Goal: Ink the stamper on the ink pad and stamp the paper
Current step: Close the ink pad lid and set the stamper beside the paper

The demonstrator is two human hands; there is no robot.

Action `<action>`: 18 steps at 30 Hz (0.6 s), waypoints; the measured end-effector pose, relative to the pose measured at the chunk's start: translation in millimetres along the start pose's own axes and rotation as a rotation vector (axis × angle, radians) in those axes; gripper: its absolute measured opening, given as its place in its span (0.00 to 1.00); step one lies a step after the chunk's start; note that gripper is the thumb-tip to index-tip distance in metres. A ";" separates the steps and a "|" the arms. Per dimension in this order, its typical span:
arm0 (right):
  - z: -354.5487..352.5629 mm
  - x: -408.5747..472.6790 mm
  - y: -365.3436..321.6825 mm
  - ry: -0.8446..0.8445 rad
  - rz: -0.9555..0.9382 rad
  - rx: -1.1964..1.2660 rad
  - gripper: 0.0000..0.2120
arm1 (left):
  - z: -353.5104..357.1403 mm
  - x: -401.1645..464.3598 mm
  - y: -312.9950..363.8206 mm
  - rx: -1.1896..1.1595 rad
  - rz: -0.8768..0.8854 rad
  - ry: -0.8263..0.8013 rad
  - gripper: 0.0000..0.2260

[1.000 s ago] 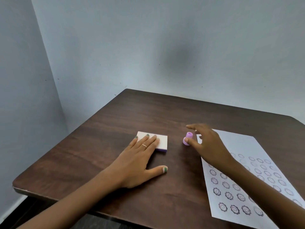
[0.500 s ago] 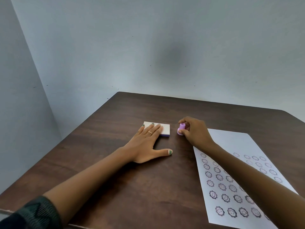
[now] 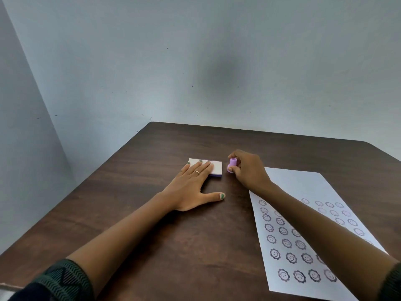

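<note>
A small purple stamper stands on the dark wooden table, just right of the ink pad. My right hand is curled around it, fingers and thumb pinching its body. The ink pad is a flat white box with a purple edge and its lid is closed. My left hand lies flat, palm down, with its fingertips resting on the pad's left part and the thumb spread out on the table. A white sheet of paper lies at the right, printed with several rows of round smiley stamps; my right forearm crosses it.
Pale blue walls stand close behind the table and on the left. The table's far edge runs along the back wall and its near-left edge is at the bottom left. Dark patterned sleeves cover both upper forearms.
My right hand has closed around the stamper, which it was only touching a second ago. The view has tilted up. My left hand has stayed on the ink pad.
</note>
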State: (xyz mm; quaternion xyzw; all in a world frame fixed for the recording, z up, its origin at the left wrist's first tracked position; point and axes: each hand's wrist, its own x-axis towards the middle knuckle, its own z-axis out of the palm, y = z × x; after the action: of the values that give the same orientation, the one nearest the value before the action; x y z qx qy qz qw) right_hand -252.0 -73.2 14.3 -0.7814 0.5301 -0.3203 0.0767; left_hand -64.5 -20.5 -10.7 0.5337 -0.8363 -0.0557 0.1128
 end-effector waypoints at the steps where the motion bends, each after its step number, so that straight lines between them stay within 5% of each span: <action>1: -1.2 -0.7 -0.3 -0.010 -0.002 -0.008 0.11 | 0.2 0.0 0.3 -0.003 -0.001 0.003 0.44; 9: -31.1 -18.2 9.0 0.065 0.030 -0.112 0.22 | 1.2 -0.5 2.0 0.028 0.003 0.040 0.43; 18: -38.9 -73.7 45.0 -0.358 0.188 -0.435 0.40 | 0.4 0.2 4.8 0.039 -0.001 0.030 0.41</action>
State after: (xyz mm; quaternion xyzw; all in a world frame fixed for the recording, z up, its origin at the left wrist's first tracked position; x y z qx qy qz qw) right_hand -326.9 -19.1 -6.8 -0.7711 0.6342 -0.0477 0.0293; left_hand -68.9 -18.6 -10.0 0.5371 -0.8351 -0.0313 0.1146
